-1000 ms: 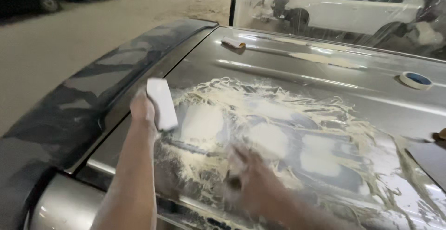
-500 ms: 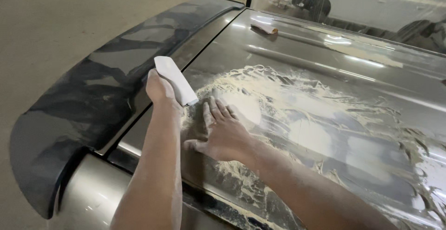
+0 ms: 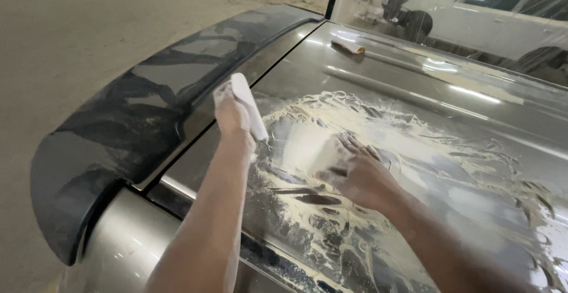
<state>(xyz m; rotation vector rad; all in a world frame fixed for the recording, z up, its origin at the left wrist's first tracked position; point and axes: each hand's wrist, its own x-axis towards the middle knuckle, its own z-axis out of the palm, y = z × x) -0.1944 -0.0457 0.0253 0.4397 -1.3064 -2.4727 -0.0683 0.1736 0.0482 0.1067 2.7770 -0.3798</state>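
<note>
Left hand (image 3: 232, 115) grips white block (image 3: 248, 105); right hand (image 3: 361, 175) lies flat on dusty roof (image 3: 426, 92).

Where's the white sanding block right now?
In the head view, the white sanding block is gripped in the left hand, left of centre, at the left edge of the dusty patch on the car roof, beside the dark spoiler.
</note>
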